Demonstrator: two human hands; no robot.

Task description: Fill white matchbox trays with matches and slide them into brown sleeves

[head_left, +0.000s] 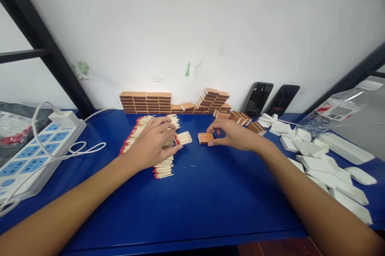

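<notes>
My left hand (152, 144) rests on a long pile of red-tipped matches (162, 166) on the blue table (198, 204), its fingers curled round a small bunch of them. Just right of its fingertips lies an open white tray filled with matches (183, 138). My right hand (233, 135) pinches an orange matchbox sleeve (205, 138) by its right end, the sleeve lying flat on the table a little right of the tray.
Stacked orange matchboxes (146, 102) line the wall, with more leaning (214, 99) and loose ones (240, 117). Two dark phones (258, 99) lean against the wall. White boxes (319, 164) lie scattered right. A power strip (33, 152) with cables sits left.
</notes>
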